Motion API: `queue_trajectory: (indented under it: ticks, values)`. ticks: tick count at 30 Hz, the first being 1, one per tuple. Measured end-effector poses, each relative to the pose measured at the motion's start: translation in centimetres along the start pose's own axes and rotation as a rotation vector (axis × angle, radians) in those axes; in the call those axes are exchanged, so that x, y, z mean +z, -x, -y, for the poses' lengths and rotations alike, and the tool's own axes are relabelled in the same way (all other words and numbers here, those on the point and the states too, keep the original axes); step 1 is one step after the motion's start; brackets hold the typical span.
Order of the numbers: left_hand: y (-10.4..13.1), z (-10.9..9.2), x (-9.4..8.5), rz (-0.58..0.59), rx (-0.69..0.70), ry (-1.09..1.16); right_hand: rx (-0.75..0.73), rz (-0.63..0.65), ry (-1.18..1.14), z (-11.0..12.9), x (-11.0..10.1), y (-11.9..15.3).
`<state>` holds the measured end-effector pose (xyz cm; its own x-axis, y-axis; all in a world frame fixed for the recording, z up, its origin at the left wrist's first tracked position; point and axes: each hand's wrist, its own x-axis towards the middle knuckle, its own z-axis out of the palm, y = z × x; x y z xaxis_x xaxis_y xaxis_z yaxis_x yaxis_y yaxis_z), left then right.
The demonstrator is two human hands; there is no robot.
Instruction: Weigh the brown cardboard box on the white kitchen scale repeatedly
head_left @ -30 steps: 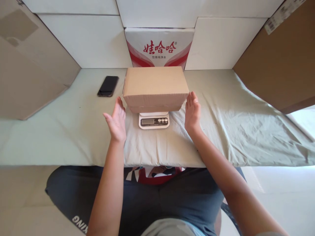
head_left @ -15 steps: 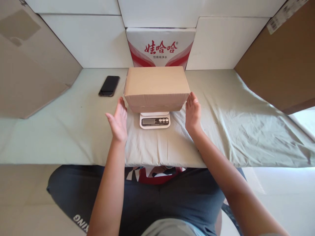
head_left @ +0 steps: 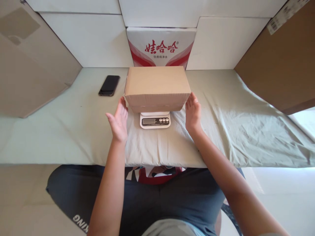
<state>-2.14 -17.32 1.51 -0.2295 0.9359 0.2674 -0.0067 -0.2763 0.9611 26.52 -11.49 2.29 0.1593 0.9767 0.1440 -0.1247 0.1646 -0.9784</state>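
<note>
A closed brown cardboard box (head_left: 157, 81) rests on a small white digital scale (head_left: 155, 121), whose front panel with a display and buttons sticks out below it. My left hand (head_left: 119, 120) is beside the box's near left corner, fingers stretched forward and thumb apart, holding nothing. At the near right corner is my right hand (head_left: 193, 113), flat and upright with its fingers extended, holding nothing. Whether the fingertips touch the box cannot be made out. A dark phone (head_left: 109, 85) lies left of the box.
A pale green cloth (head_left: 73, 131) covers the table. White boxes (head_left: 86, 39) form a wall behind, with a red-lettered carton (head_left: 161, 49) in the middle. Large brown cartons stand at the left (head_left: 31, 65) and right (head_left: 280, 68).
</note>
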Motion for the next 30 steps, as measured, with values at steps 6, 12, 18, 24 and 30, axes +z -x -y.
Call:
queue_trajectory:
  ticks: [6,12,18,24,30]
  values:
    - [0.05,-0.02,0.16,-0.003,0.0,0.013,-0.021,0.031,-0.04,-0.09,-0.02,-0.18]
    - [0.12,-0.18,0.29,0.009,0.006,0.03,-0.022,0.052,-0.011,-0.07,-0.06,-0.17]
    - [0.2,-0.33,0.36,0.025,0.014,0.029,-0.022,0.062,-0.032,0.0,-0.08,-0.23]
    - [0.18,-0.12,0.27,0.035,0.021,0.033,-0.036,0.074,-0.024,0.06,-0.03,-0.11]
    - [0.19,-0.33,0.59,0.033,0.014,0.023,-0.118,0.146,-0.012,0.35,0.47,0.21]
